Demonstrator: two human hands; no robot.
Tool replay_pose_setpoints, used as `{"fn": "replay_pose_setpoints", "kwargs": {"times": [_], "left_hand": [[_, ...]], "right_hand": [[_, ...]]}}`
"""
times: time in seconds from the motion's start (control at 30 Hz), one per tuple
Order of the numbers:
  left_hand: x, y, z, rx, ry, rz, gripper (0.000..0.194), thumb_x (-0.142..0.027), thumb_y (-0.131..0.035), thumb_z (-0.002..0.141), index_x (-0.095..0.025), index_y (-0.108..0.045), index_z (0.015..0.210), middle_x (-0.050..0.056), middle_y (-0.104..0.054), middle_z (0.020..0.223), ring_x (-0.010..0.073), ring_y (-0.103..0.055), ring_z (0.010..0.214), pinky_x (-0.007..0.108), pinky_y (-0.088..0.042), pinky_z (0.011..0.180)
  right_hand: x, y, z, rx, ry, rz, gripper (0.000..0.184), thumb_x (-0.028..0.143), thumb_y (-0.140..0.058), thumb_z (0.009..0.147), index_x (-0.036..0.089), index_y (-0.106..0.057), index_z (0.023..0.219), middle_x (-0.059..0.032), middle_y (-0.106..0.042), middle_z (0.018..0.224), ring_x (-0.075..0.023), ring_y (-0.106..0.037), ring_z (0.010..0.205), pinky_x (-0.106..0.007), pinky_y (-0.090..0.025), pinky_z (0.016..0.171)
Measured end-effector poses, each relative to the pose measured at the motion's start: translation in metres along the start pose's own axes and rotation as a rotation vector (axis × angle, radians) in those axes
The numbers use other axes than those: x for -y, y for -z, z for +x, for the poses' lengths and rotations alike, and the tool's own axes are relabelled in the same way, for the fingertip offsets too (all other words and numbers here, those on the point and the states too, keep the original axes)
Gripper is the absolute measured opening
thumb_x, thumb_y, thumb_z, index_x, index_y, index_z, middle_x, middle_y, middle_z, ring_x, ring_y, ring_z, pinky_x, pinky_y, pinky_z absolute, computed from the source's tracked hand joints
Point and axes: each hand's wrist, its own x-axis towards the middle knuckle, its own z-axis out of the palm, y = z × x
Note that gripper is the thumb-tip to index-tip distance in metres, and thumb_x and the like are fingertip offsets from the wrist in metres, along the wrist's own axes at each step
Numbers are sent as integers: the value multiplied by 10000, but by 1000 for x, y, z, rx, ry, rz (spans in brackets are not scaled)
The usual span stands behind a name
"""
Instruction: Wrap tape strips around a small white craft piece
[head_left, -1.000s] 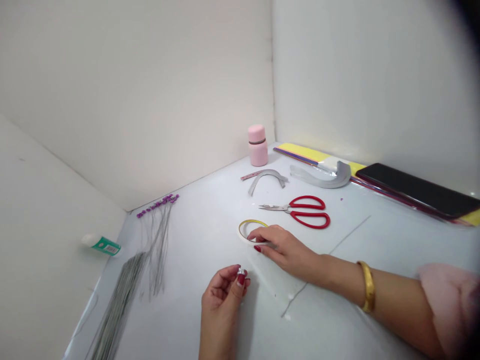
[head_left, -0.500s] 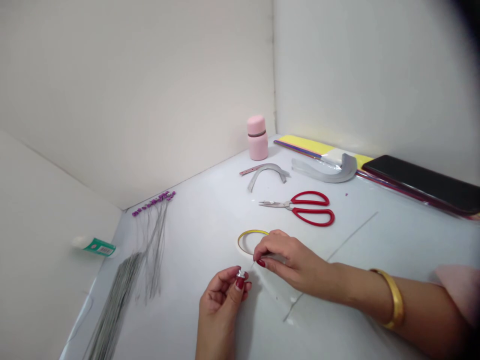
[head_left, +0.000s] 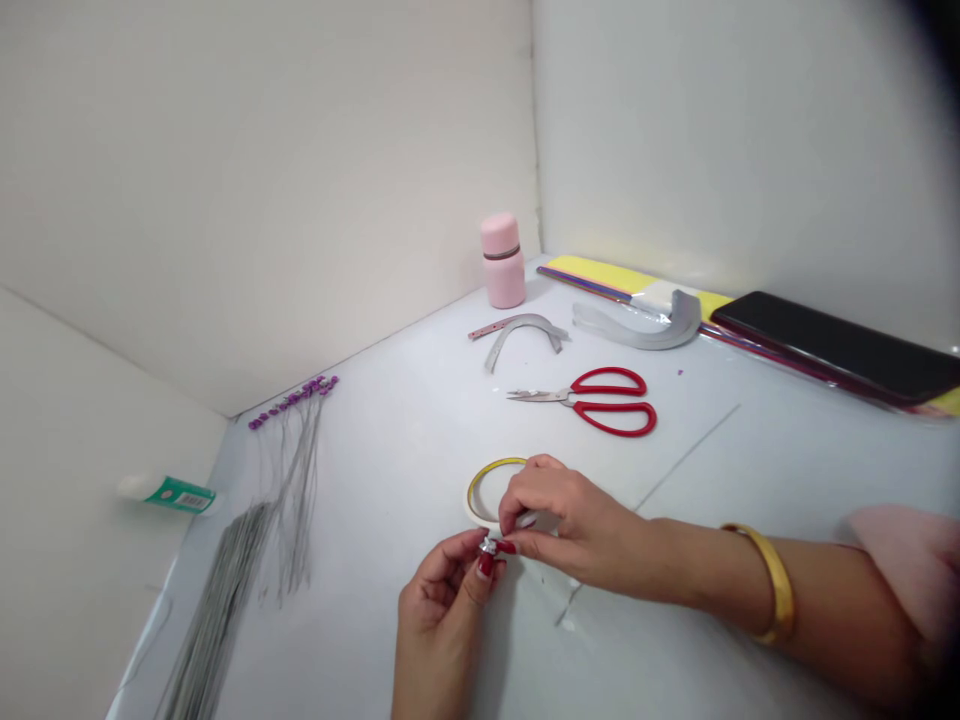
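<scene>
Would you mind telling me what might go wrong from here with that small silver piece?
The small silver piece is pinched only at the left hand's fingertips, so it might slip. The right hand is right at the tape roll, which could get nudged and roll away.

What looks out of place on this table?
A white tube with a green label lies on its side against the left wall, away from the tools; a tiny purple speck sits alone near the red scissors.
</scene>
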Motion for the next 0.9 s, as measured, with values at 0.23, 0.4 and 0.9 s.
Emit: {"fn": "replay_pose_setpoints", "kwargs": {"times": [0.23, 0.4, 0.9], "left_hand": [[2, 5, -1, 73, 24, 88, 198, -268, -673, 694, -170, -676, 865, 47, -715, 852, 143, -630, 783, 207, -478, 718], [3, 6, 0, 86, 14, 125, 207, -280, -671, 693, -173, -684, 870, 50, -718, 860, 148, -636, 772, 207, -485, 709], [5, 10, 0, 46, 11, 197, 230, -298, -674, 686, -182, -693, 884, 31, -725, 775, 124, -634, 689, 180, -487, 669]], "right_hand": [[-1, -1, 1, 10, -7, -20, 64, 122, -571, 762, 165, -547, 722, 27, -590, 673, -102, -492, 644, -266, -346, 753], [-1, -2, 1, 17, -28, -15, 71, 125, -595, 750, 164, -549, 712, 33, -586, 663, -101, -483, 646, -258, -340, 748], [-2, -1, 0, 33, -66, -2, 60, 154, -586, 763, 166, -556, 712, 29, -588, 663, -111, -479, 661, -257, -345, 737]]}}
